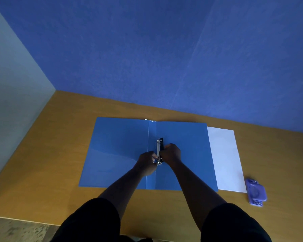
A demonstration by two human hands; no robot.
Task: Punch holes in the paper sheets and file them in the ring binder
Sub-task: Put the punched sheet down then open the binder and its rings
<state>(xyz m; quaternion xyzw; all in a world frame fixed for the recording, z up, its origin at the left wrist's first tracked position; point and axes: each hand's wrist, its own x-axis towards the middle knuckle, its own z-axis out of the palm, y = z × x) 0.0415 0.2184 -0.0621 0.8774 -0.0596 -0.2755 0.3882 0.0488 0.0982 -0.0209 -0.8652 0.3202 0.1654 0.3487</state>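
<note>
I have the ring binder (182, 151) spread flat on the counter (68, 137), so my left hand (146, 160) and right hand (171, 152) can pinch the ring mechanism (159, 151), probably opening it. Paper sheets (226, 158) and hole punch (256, 192) wait rightward. No legible writing.

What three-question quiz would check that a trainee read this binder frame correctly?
1. True or false: the blue ring binder lies open on the table.
2. Which is nearer the hole punch: A) paper sheets, B) ring mechanism?
3. Fill in: the left hand and right hand are both at the ____.

Key: 1 true. 2 A. 3 ring mechanism.
</note>
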